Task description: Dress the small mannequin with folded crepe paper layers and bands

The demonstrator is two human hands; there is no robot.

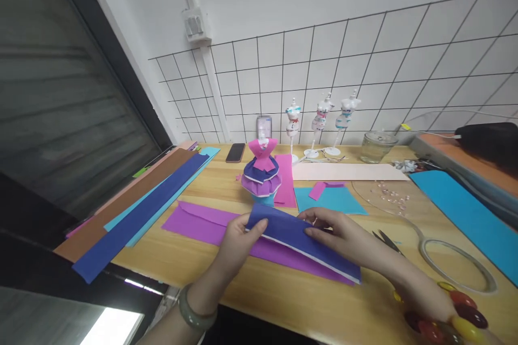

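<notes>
Between my two hands is a dark blue crepe paper strip (pixel 295 232) with a white edge. My left hand (pixel 243 237) pinches its left end, thumb on top. My right hand (pixel 329 229) grips its upper edge near the middle, with some fingers hidden behind it. Beneath lies a long purple paper strip (pixel 198 222) on the wooden table. Just beyond my hands stands a small dress form (pixel 263 164) in a pink top and a layered blue and purple skirt. Black scissors (pixel 387 241) lie beside my right forearm, which partly covers them.
Brown and blue paper strips (pixel 141 215) lie at the left, overhanging the table edge. Three white mini mannequins (pixel 319 116), a phone (pixel 235 152) and a glass jar (pixel 377 148) stand or lie at the back. A magnifier ring (pixel 457 264) and blue paper (pixel 465 215) are at right.
</notes>
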